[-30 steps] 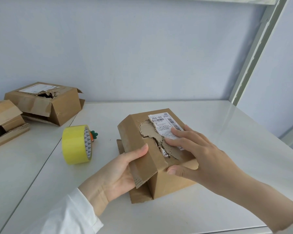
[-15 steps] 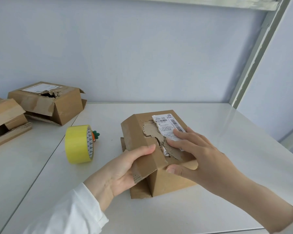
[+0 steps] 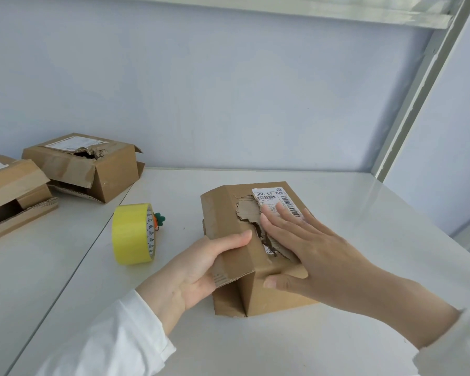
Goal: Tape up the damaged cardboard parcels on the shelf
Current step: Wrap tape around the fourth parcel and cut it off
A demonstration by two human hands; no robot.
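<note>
A torn brown cardboard parcel (image 3: 228, 213) with a white barcode label lies on the white shelf (image 3: 364, 213) in front of me. My left hand (image 3: 198, 270) grips its loose left flap, thumb on top and fingers underneath. My right hand (image 3: 310, 248) lies flat with straight fingers across the ripped top, its thumb against the parcel's near face. A roll of yellow tape (image 3: 135, 237) stands on edge to the left of the parcel, apart from both hands.
Two more damaged parcels sit at the back left: one with a hole in its top (image 3: 90, 166), one with open flaps (image 3: 11, 191) at the frame's edge. A small orange and green thing (image 3: 158, 219) lies behind the tape. A metal shelf post (image 3: 407, 104) rises at the right.
My right hand has flattened and slid forward over the tear and onto the label. My left hand has kept its hold on the flap.
</note>
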